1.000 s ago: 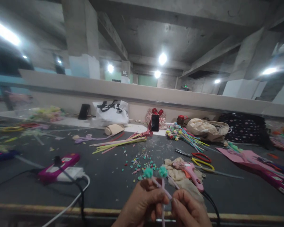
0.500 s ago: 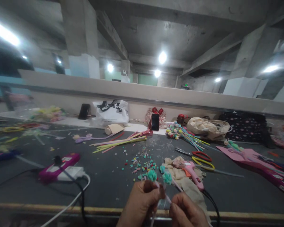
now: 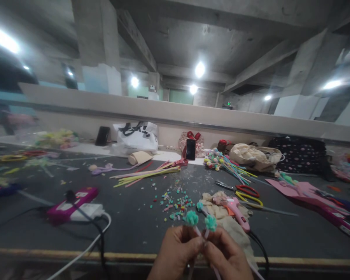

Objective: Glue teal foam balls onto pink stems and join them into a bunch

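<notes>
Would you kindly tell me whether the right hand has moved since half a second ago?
Yes: judged against the pink glue gun, the right hand has shifted left, toward the left hand.

Bare left hand (image 3: 176,252), bare right hand (image 3: 229,254), 2 bare thumbs (image 3: 195,245)

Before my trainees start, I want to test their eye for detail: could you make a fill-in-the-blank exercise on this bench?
1. The left hand and right hand pinch thin stems whose tufts are blue-____.
2. The glue gun lying on the cloth is ____.
3. The scissors have one red handle and one ____ handle.
4. The white bag stands to the ____ of the red bow, as the camera sees it.

Missing words: green; pink; yellow; left.
</notes>
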`<move>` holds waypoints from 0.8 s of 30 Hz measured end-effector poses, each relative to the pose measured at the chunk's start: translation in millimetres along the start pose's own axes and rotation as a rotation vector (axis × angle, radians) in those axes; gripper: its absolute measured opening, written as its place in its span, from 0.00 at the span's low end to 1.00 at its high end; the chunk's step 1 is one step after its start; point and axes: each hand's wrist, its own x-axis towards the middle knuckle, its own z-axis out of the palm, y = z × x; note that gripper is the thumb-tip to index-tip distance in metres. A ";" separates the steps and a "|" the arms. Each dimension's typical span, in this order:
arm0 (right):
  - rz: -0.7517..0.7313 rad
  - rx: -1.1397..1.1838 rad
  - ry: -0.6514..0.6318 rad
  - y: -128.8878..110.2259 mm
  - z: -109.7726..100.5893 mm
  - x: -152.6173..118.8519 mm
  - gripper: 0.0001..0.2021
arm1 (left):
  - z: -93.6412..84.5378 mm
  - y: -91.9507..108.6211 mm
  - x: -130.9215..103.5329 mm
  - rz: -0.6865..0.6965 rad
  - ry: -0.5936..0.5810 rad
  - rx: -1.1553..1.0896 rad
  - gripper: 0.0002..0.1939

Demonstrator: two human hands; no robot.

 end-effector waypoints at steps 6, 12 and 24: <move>0.073 0.023 0.002 -0.3 3.3 2.6 0.15 | 5.5 11.6 -6.2 -0.030 -0.069 -0.029 0.14; 0.246 0.133 0.009 6.6 -5.9 -0.6 0.15 | -2.9 9.5 -5.6 -0.048 -0.075 -0.050 0.15; 0.179 0.185 -0.235 24.9 0.5 -4.9 0.14 | -6.4 6.5 -10.2 -0.113 -0.172 -0.014 0.16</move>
